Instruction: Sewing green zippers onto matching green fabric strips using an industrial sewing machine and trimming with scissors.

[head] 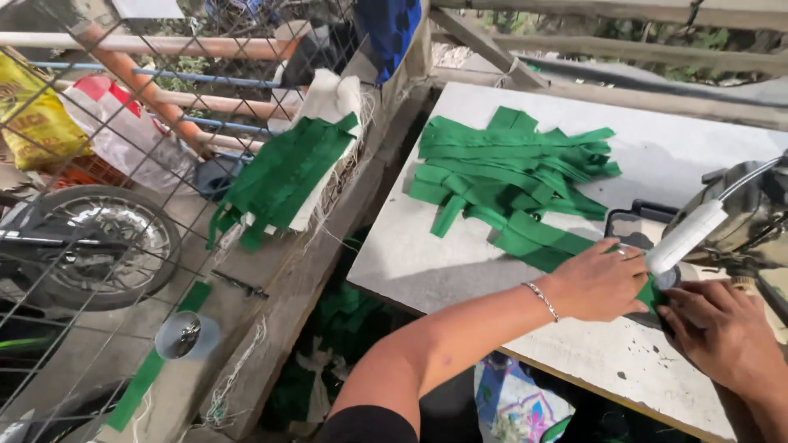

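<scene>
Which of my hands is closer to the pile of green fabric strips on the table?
Left. Your left hand lies at the near edge of the pile of green fabric strips; your right hand sits farther off, beyond the left.
</scene>
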